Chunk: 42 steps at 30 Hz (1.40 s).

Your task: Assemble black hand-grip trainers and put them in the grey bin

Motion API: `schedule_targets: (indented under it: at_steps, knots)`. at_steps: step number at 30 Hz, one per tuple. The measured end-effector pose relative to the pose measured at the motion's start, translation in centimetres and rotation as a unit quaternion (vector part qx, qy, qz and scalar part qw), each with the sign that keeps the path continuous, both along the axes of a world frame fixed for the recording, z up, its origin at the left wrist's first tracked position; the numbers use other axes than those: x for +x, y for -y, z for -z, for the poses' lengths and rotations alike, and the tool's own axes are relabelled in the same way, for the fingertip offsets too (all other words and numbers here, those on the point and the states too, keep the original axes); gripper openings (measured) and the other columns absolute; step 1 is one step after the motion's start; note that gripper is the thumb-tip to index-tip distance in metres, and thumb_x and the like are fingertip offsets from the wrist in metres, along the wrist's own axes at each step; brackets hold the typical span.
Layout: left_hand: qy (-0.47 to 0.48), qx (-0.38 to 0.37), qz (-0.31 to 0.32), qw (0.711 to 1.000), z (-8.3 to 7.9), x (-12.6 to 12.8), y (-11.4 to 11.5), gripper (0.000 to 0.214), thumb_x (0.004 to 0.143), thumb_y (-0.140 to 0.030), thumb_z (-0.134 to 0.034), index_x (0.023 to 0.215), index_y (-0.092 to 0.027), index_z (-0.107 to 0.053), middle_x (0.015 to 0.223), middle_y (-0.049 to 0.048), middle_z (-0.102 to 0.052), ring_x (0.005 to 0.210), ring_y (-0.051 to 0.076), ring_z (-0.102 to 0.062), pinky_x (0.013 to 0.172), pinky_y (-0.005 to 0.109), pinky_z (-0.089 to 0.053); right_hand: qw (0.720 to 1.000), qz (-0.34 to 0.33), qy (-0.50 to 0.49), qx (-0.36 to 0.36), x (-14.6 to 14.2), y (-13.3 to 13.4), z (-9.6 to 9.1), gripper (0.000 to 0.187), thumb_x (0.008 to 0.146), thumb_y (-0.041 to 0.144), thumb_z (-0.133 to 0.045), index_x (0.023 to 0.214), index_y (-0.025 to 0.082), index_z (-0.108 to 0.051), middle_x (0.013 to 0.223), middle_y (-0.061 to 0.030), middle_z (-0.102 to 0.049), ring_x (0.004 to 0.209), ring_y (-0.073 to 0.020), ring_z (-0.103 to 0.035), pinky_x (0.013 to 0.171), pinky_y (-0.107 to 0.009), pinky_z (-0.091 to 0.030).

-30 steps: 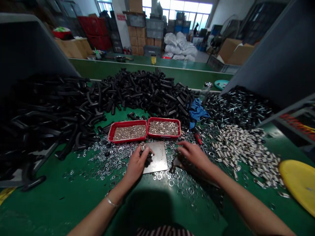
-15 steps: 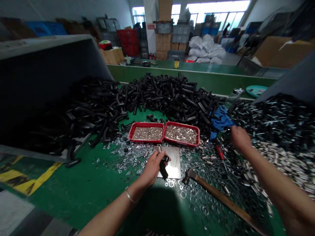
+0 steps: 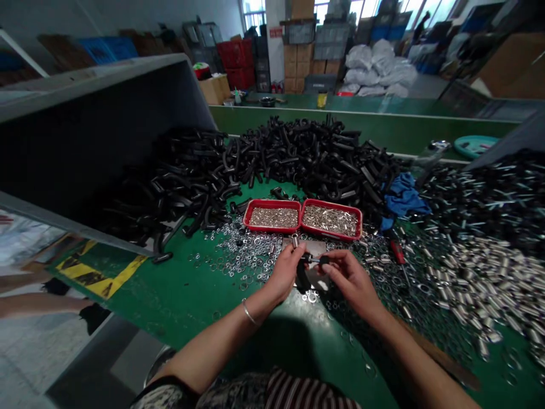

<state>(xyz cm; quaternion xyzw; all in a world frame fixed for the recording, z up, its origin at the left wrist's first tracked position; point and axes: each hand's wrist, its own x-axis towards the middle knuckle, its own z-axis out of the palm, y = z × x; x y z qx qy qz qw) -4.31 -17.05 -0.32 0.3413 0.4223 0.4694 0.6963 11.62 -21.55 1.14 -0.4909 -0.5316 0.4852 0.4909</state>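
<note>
My left hand (image 3: 286, 270) is closed around a black plastic handle (image 3: 302, 280) with a silver spring-like cylinder (image 3: 295, 241) showing above the thumb. In my right hand (image 3: 351, 278) I pinch a black-headed pin (image 3: 324, 260), its thin metal shaft pointing left into the handle's upper end. How deep the shaft sits cannot be made out. Both hands are over a flat metal plate (image 3: 317, 246). Loose washers (image 3: 313, 297) lie by its near edge. My right forearm covers most of a hammer, whose wooden handle (image 3: 443, 358) shows beyond it.
Two red trays (image 3: 272, 229) of small metal parts stand behind the plate. Black handles (image 3: 298, 147) are heaped behind. To the right lie a red screwdriver (image 3: 397, 251), a blue cloth (image 3: 404, 196), silver cylinders (image 3: 489, 278) and black-headed pins (image 3: 481, 193). Another person's gloved hand (image 3: 93, 317) shows at left.
My right hand has come from the pile on the right to my left hand, bringing a black-headed pin to the handle. The camera view has turned left and down.
</note>
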Motion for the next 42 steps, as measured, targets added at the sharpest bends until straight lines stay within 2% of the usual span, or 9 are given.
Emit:
schedule_targets:
  at_steps: [7, 14, 21, 24, 27, 31, 33, 38, 42]
  knots:
    - [-0.048, 0.031, 0.014, 0.998, 0.5, -0.7, 0.7, 0.04, 0.085, -0.057, -0.064, 0.091, -0.018, -0.059, 0.08, -0.0006, -0.058, 0.067, 0.012, -0.055, 0.065, 0.024, -0.047, 0.954, 0.011, 0.271, 0.129, -0.5, 0.8, 0.6, 0.017, 0.095, 0.036, -0.059, 0.106, 0.024, -0.061, 0.099, -0.0086, -0.066, 0.093, -0.0257, -0.063, 0.085, -0.042, -0.051]
    - [-0.078, 0.024, 0.066, 0.995, -0.5, -1.1, 0.8, 0.033, 0.087, -0.05, -0.064, 0.093, -0.018, -0.057, 0.083, 0.0003, -0.059, 0.069, 0.014, -0.056, 0.066, 0.026, -0.048, 0.931, -0.063, 0.296, 0.205, 0.6, 0.2, 1.1, 0.02, 0.096, 0.032, -0.056, 0.113, 0.024, -0.062, 0.113, -0.0117, -0.064, 0.106, -0.0267, -0.059, 0.094, -0.045, -0.048]
    - [-0.303, 0.252, 0.044, 0.918, 0.0, -1.7, -0.2, 0.024, 0.096, -0.041, -0.051, 0.093, -0.019, -0.061, 0.085, 0.0013, -0.063, 0.081, 0.017, -0.056, 0.078, 0.029, -0.044, 0.986, -0.096, 0.086, -0.106, -1.3, -0.7, 1.6, 0.042, 0.094, 0.063, -0.048, 0.081, 0.023, -0.05, 0.065, 0.0021, -0.058, 0.049, -0.0128, -0.051, 0.046, -0.026, -0.044]
    - [-0.328, 0.332, 0.085, 0.88, 0.4, -2.5, -0.8, 0.024, 0.097, -0.041, -0.051, 0.088, -0.02, -0.06, 0.083, 0.002, -0.062, 0.079, 0.017, -0.055, 0.078, 0.03, -0.043, 0.974, -0.136, -0.016, -0.178, -1.9, -0.2, 1.8, 0.049, 0.087, 0.071, -0.053, 0.08, 0.022, -0.051, 0.059, 0.0045, -0.056, 0.041, -0.0093, -0.043, 0.038, -0.022, -0.035]
    - [-0.339, 0.365, 0.138, 0.856, 0.6, -3.1, -1.2, 0.026, 0.096, -0.042, -0.053, 0.082, -0.02, -0.057, 0.077, 0.0006, -0.058, 0.074, 0.017, -0.052, 0.075, 0.029, -0.041, 0.928, -0.228, -0.089, -0.279, -1.8, 0.2, 2.0, 0.068, 0.091, 0.079, -0.02, 0.077, 0.022, -0.052, 0.046, 0.0049, -0.047, 0.03, -0.0095, -0.031, 0.032, -0.023, -0.027]
    - [-0.333, 0.282, 0.105, 0.894, 0.7, -2.9, -1.2, 0.029, 0.098, -0.045, -0.048, 0.083, -0.02, -0.054, 0.07, -0.0022, -0.052, 0.065, 0.015, -0.049, 0.068, 0.028, -0.04, 0.981, -0.091, 0.135, -0.107, -1.3, 0.0, 2.0, 0.057, 0.086, 0.076, -0.047, 0.09, 0.02, -0.06, 0.074, -0.006, -0.066, 0.055, -0.0163, -0.058, 0.046, -0.026, -0.04]
    - [-0.314, 0.255, 0.099, 0.909, 0.7, -2.6, -1.0, 0.029, 0.1, -0.044, -0.045, 0.088, -0.02, -0.055, 0.074, -0.001, -0.055, 0.068, 0.016, -0.053, 0.071, 0.029, -0.043, 0.974, -0.018, 0.226, -0.01, -1.2, -0.2, 2.0, 0.048, 0.083, 0.068, -0.061, 0.091, 0.021, -0.06, 0.084, -0.008, -0.068, 0.068, -0.0188, -0.061, 0.054, -0.027, -0.044]
    - [-0.317, 0.377, 0.103, 0.864, 0.4, -2.5, -0.3, 0.021, 0.101, -0.036, -0.044, 0.104, -0.02, -0.057, 0.113, 0.0085, -0.058, 0.111, 0.021, -0.054, 0.103, 0.036, -0.041, 0.967, -0.18, 0.078, -0.16, -1.3, -0.1, 2.2, 0.059, 0.099, 0.067, -0.023, 0.089, 0.021, -0.058, 0.059, -0.0004, -0.061, 0.04, -0.0135, -0.046, 0.041, -0.026, -0.035]
    - [-0.349, 0.373, 0.078, 0.856, 0.8, -2.6, 0.2, 0.02, 0.103, -0.032, -0.038, 0.107, -0.02, -0.053, 0.11, 0.0086, -0.056, 0.11, 0.02, -0.055, 0.104, 0.037, -0.042, 0.984, -0.118, 0.073, -0.115, -1.2, 0.1, 2.5, 0.045, 0.087, 0.066, -0.058, 0.091, 0.021, -0.056, 0.068, 0.0005, -0.065, 0.046, -0.0102, -0.048, 0.043, -0.021, -0.033]
